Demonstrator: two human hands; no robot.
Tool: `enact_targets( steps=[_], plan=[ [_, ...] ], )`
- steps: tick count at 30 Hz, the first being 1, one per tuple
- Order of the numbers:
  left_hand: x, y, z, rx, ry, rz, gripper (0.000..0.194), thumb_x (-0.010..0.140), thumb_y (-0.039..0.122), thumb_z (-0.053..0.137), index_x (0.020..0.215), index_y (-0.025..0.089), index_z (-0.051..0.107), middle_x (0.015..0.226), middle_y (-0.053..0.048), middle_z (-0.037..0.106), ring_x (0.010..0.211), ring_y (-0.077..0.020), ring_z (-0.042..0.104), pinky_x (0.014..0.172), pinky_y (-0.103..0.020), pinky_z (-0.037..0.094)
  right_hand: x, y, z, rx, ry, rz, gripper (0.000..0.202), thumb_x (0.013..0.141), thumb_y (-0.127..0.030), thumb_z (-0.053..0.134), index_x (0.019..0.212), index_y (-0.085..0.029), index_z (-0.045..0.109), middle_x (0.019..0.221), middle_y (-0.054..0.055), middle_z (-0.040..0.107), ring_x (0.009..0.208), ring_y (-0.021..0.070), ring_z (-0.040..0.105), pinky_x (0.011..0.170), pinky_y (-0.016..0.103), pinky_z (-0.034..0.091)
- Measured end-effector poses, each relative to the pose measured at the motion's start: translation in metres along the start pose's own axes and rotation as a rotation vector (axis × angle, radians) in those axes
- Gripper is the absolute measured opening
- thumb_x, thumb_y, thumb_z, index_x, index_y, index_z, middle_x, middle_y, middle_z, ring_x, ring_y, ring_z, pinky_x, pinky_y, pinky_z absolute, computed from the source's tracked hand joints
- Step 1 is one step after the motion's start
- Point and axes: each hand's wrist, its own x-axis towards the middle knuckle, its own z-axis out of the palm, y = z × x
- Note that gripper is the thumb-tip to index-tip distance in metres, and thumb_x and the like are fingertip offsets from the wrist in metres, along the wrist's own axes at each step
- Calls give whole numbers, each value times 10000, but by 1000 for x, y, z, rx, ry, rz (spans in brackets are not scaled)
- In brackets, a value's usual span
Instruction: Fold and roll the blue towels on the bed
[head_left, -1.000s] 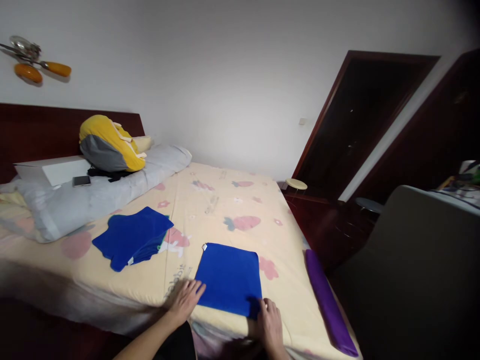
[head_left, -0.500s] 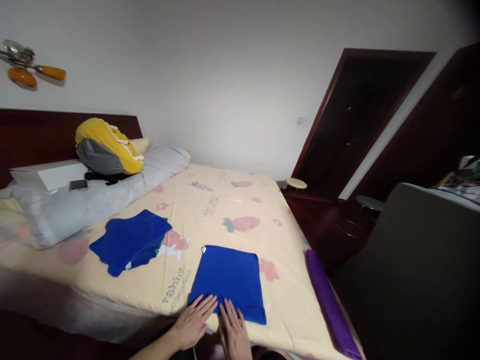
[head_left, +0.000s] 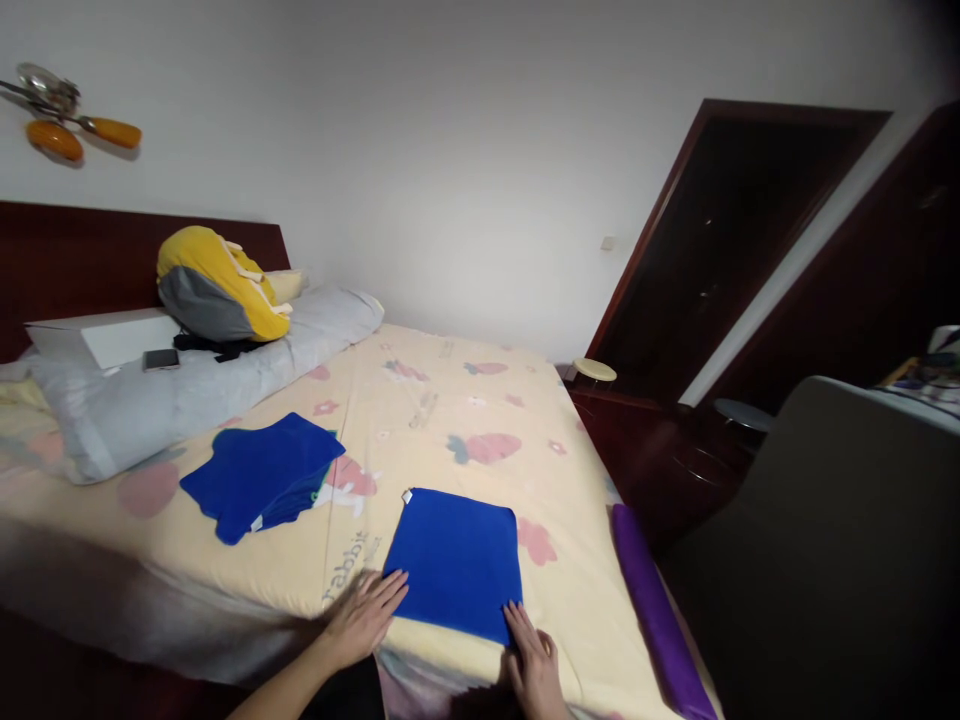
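A blue cloth (head_left: pixel 454 562) lies spread flat as a near square at the near side of the bed, with a small white tag at its far left corner. My left hand (head_left: pixel 364 612) rests on its near left corner, fingers stretched out over the edge. At the near right corner, the fingertips of my right hand (head_left: pixel 534 655) touch the cloth, its fingers apart and partly bent. Further left sits a loose stack of blue cloths (head_left: pixel 266 470), with a white tag and a bit of green edging showing.
Across the bed's head stretches a grey covered bolster (head_left: pixel 225 385), bearing a yellow and grey bag (head_left: pixel 221 285), a white box (head_left: pixel 124 337) and a phone (head_left: pixel 161 359). A purple roll (head_left: pixel 660 615) lies along the right bed edge. Beyond it stand a grey chair (head_left: pixel 817 540) and a stool (head_left: pixel 595 370).
My hands have moved apart, the left one leftward and the right one to the near right corner. The folded, wrinkled near edge of the cloth now lies flat and straighter.
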Motion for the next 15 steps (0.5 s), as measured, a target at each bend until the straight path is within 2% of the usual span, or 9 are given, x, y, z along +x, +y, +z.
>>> enact_targets(
  steps=[4, 7, 11, 15],
  plan=[
    [5, -3, 0, 23, -27, -82, 575, 825, 23, 347, 1331, 256, 487, 1311, -64, 617, 1223, -218, 527, 1067, -444, 355, 4, 6, 1, -52, 85, 28, 527, 778, -152, 445, 1265, -298, 586, 1330, 68, 606, 1226, 263, 559, 904, 436, 467],
    [7, -4, -7, -62, -4, -154, 454, 827, 42, 367, 1169, 247, 585, 1095, -50, 674, 1061, -207, 578, 998, -402, 411, 7, 7, -9, -11, 135, 70, 416, 795, -185, 461, 1141, -308, 655, 1153, 72, 698, 1055, 261, 644, 861, 440, 481],
    [9, -5, -11, -123, 21, -219, 337, 791, 98, 441, 1037, 251, 612, 1033, -31, 662, 1025, -197, 581, 966, -350, 438, 16, 8, -22, 160, 130, 208, 275, 842, -325, 463, 995, -268, 685, 893, 62, 723, 845, 249, 675, 764, 397, 524],
    [13, -6, -4, -170, 45, -311, 407, 783, 121, 427, 1112, 301, 583, 1016, 5, 691, 972, -166, 626, 912, -311, 471, 26, 8, -22, 182, 160, 293, 301, 867, -350, 396, 979, -231, 649, 735, 51, 687, 700, 233, 666, 661, 354, 528]
  ],
)
